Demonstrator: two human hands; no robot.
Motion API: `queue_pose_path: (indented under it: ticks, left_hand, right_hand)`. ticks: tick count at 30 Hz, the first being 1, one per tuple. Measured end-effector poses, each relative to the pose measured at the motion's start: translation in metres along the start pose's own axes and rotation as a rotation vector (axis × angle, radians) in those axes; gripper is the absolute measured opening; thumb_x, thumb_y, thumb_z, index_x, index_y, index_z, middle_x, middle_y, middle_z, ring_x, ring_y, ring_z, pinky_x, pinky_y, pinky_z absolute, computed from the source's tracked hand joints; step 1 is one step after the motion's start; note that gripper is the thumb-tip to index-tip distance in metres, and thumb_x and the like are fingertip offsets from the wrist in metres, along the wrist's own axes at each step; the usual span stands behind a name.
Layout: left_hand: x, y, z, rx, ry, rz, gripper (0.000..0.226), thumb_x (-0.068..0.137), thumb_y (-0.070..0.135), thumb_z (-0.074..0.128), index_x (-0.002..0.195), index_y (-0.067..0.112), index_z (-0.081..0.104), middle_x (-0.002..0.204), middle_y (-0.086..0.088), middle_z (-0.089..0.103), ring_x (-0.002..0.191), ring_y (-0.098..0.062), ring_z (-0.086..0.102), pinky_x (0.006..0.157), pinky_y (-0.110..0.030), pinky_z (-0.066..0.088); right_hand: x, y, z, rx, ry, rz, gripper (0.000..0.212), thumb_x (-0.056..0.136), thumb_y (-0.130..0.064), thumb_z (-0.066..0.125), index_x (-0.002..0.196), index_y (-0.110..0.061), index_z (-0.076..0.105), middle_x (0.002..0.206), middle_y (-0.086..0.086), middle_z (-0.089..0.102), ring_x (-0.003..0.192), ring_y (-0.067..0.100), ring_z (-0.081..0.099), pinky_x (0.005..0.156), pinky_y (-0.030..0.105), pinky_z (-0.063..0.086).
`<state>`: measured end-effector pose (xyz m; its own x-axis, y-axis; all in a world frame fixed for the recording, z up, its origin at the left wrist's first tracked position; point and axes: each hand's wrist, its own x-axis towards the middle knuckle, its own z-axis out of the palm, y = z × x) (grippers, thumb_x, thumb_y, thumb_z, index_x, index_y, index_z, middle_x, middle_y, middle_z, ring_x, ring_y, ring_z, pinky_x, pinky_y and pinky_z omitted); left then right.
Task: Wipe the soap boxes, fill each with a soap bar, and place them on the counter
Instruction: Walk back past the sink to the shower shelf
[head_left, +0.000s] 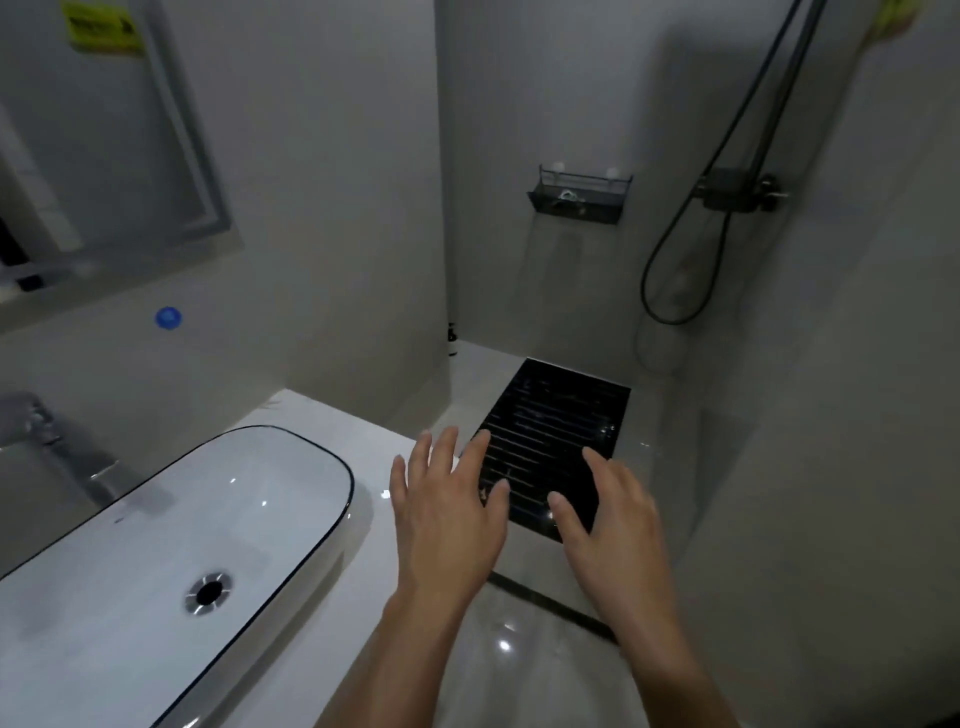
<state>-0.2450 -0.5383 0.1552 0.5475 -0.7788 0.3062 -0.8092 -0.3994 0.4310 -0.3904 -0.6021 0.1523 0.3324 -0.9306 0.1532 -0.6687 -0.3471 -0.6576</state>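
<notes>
Left hand and right hand spread, empty. Dark wire wall shelf at one o'clock; soap boxes unseen, handling unjudgeable.

White counter bearing black-rimmed basin

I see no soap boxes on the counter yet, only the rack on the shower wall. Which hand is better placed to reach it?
Probably the right hand: it is open, empty and on the shower side, nearer the rack. The left hand, also open, hovers by the counter.
</notes>
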Motion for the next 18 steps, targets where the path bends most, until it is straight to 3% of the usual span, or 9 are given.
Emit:
queue_pose_path:
  ticks: [7, 18]
  left_hand:
    - [0.083, 0.029, 0.050, -0.049, -0.075, 0.083, 0.055, 0.098, 0.048, 0.043, 0.151, 0.036, 0.032, 0.160, 0.004, 0.028, 0.151, -0.019, 0.013, 0.123, -0.045, 0.009]
    - [0.296, 0.064, 0.117, -0.108, -0.129, 0.206, 0.057, 0.098, 0.047, 0.045, 0.152, 0.034, 0.031, 0.160, 0.002, 0.029, 0.151, -0.021, 0.013, 0.123, -0.048, 0.008]
  right_hand:
    - [0.086, 0.026, -0.004, -0.008, 0.047, 0.039, 0.065, 0.098, -0.049, 0.052, 0.156, -0.029, 0.030, 0.161, 0.002, 0.032, 0.148, 0.019, 0.027, 0.120, 0.037, 0.028]
    - [0.284, 0.032, 0.008, -0.037, 0.142, 0.123, 0.063, 0.097, -0.045, 0.057, 0.153, -0.024, 0.037, 0.154, 0.003, 0.041, 0.143, 0.019, 0.035, 0.117, 0.041, 0.034]
